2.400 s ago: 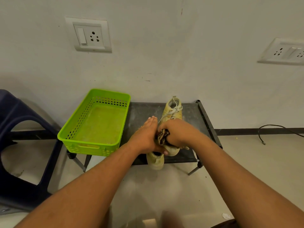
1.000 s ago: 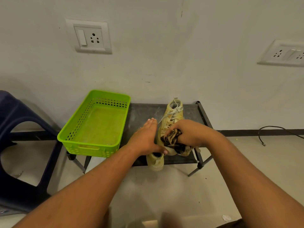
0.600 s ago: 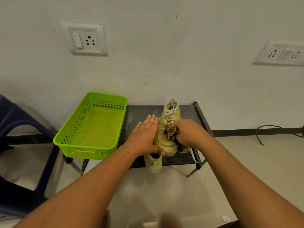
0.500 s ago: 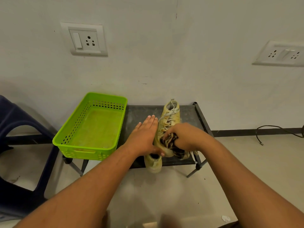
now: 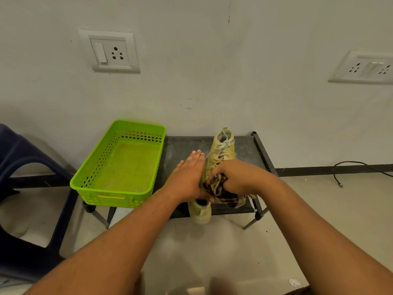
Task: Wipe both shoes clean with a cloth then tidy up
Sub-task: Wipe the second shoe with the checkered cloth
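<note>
A dirty cream shoe point(image 5: 221, 150) with pale laces stands on the dark low rack point(image 5: 182, 147), heel toward the wall. My left hand point(image 5: 187, 177) lies flat with straight fingers against the shoe's left side. My right hand point(image 5: 236, 177) grips a dark brown-and-cream patterned cloth point(image 5: 221, 189) bunched over the shoe's toe. A second cream shoe point(image 5: 200, 210) shows at the rack's front edge, below my hands, mostly hidden by them.
A bright green plastic basket point(image 5: 119, 165) sits on the rack's left end, against the wall. A dark blue plastic chair point(image 5: 23, 188) stands at the left. A black cable point(image 5: 357, 167) lies on the floor at the right. A small white scrap point(image 5: 294, 282) lies on the floor.
My right hand has rubbed the cloth back and forth along the shoe's toe and right side, ending over the toe. The left hand has stayed pressed against the shoe.
</note>
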